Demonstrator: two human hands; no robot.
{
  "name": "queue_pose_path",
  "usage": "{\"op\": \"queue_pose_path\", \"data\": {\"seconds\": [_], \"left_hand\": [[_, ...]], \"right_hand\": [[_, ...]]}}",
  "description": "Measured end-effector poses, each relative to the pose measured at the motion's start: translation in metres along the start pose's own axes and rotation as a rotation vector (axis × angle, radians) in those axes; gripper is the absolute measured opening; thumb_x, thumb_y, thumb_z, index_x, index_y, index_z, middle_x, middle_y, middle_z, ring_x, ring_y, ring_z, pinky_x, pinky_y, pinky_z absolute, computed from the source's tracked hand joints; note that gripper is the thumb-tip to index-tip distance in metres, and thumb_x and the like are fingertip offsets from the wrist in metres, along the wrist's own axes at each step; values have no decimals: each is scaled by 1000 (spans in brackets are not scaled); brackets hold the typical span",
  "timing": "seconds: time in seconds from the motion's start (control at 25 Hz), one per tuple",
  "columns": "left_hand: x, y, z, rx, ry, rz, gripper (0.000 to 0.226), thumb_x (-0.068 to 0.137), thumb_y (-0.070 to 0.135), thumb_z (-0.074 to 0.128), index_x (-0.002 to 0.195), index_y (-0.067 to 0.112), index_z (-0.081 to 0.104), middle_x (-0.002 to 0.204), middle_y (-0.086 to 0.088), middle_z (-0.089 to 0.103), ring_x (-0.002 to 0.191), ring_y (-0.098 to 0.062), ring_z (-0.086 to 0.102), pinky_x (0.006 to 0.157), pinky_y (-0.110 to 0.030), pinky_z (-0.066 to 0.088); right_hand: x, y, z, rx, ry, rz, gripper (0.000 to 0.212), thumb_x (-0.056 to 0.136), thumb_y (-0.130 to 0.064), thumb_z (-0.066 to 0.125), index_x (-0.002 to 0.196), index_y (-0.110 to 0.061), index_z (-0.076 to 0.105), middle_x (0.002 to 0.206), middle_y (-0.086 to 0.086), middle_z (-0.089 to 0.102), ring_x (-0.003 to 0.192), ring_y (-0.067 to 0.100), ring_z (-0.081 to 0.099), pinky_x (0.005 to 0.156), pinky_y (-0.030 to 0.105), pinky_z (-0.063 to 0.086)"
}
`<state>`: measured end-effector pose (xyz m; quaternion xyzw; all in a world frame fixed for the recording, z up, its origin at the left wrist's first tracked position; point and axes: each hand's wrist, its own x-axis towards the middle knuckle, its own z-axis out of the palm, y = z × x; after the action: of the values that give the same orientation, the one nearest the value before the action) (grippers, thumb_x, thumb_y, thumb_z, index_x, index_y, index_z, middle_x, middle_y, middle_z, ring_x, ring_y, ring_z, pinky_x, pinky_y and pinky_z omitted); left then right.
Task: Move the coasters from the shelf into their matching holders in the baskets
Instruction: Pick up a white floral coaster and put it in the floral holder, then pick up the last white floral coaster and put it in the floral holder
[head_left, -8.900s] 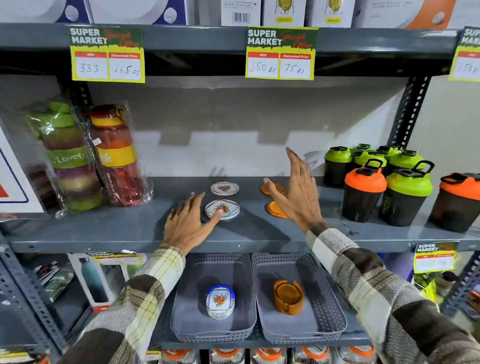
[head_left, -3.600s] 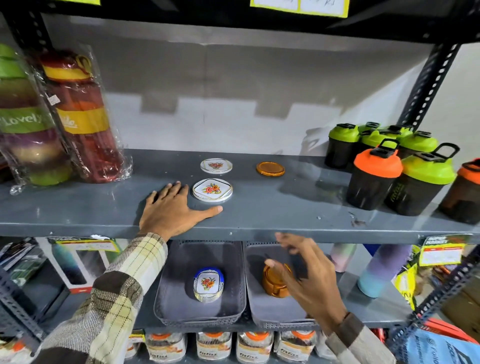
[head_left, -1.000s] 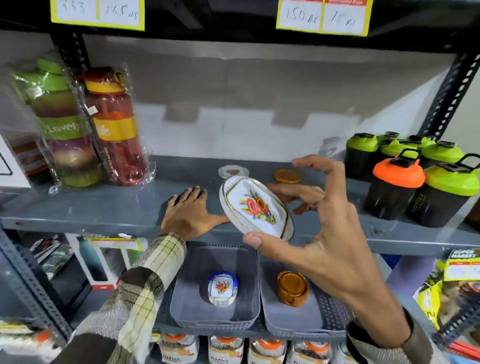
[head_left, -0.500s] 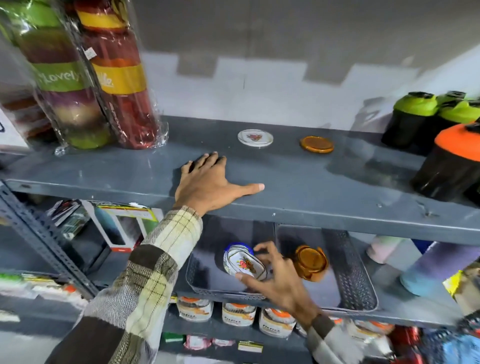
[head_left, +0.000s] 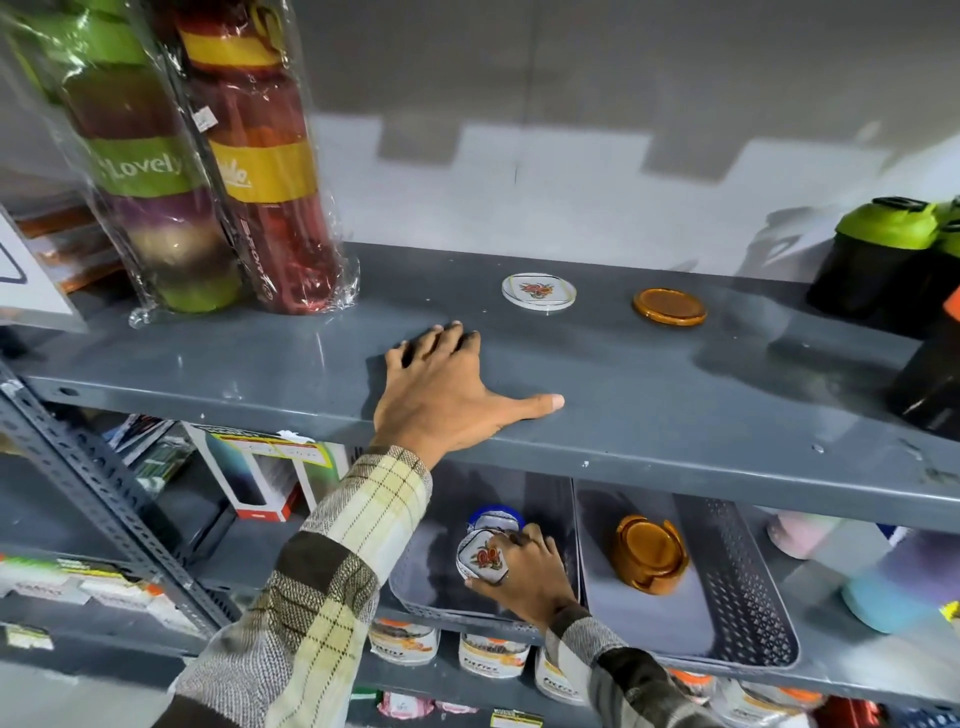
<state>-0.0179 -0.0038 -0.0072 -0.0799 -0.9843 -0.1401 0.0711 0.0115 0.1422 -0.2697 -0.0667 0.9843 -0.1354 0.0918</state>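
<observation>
Fingers of our left hand (head_left: 447, 395) lie spread and flat on the grey metal shelf (head_left: 675, 405), thumb stretched toward the right, holding nothing. From there we go by size. Below the shelf sit two grey perforated plastic baskets side by side: the left basket (head_left: 421, 587) and the right basket (head_left: 748, 597). Our right hand (head_left: 524, 577) reaches into the left basket, fingers curled around a white rounded-square coaster with a red flower print (head_left: 483, 558). That coaster sits tilted against the blue-rimmed white holder (head_left: 493, 519); whether it is seated inside we cannot quite tell, since the hand covers its right edge. In the right basket stands an orange plastic coaster holder (head_left: 649, 556), tipped on its side. Up on the shelf, well back from our left hand, lie a round white coaster with a red flower (head_left: 538, 292) and, to its right, a round orange coaster (head_left: 669, 307), apart from each other.
</observation>
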Motion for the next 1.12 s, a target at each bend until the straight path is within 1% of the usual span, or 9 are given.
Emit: {"op": "queue_pose_path", "data": {"seconds": [0.16,0.32,0.36,0.48,0.6,0.76,0.88,1.0,1.12], "left_hand": [[1,-1,1,4,16,17,132,56,105,37,157,20,34,170,2,22,156,-16,14,123,-46,8],[0,-1,0,13,21,23,131,57,105,36,156,19,35,170,1,23,156,-18,15,123,-47,9],[0,0,0,14,20,23,131,57,105,36,156,19,35,169,1,23,156,-18,15,123,-48,10],[0,0,-1,16,22,18,129,59,104,38,155,19,36,169,1,24,155,-19,17,122,-47,10],[0,1,-1,19,24,21,127,59,104,38,154,19,38,168,2,26,154,-19,18,121,-46,10],[-1,2,-3,27,11,18,126,60,103,39,155,19,36,168,2,25,154,-20,18,121,-47,11],[-1,3,-3,22,9,9,125,60,103,39,153,21,38,167,2,27,154,-20,19,120,-47,12],[-1,3,-2,24,-2,-2,128,57,105,35,154,22,37,167,3,25,154,-20,19,120,-49,12],[-1,3,-1,28,-12,-1,133,54,107,30,156,22,34,169,3,23,155,-19,17,122,-49,12]], "right_hand": [[9,3,8,-52,23,-10,74,85,-73,53,143,-27,52,154,0,48,142,30,39,115,50,34],[19,5,11,-59,12,8,83,80,-71,65,147,-25,47,172,11,12,151,45,26,121,55,34],[21,6,10,-48,-3,17,85,80,-70,66,148,-26,45,173,11,10,150,45,28,121,54,34],[27,7,9,11,2,47,80,81,-67,66,146,-26,43,162,9,34,137,36,49,115,47,40],[31,11,10,62,64,56,82,80,-64,67,145,-22,41,151,5,49,129,31,57,108,44,44],[33,13,8,84,37,42,89,77,-63,72,148,-22,34,152,4,46,133,30,53,112,45,43],[29,12,-1,80,67,14,98,71,-70,74,150,-27,33,161,4,35,142,31,45,116,48,40],[13,2,-30,106,187,-67,84,76,-68,72,145,-30,41,161,-1,38,142,26,47,114,44,43],[-23,-15,-77,90,333,-152,60,84,-68,61,132,-33,56,143,-9,60,127,17,61,102,36,53]]}}
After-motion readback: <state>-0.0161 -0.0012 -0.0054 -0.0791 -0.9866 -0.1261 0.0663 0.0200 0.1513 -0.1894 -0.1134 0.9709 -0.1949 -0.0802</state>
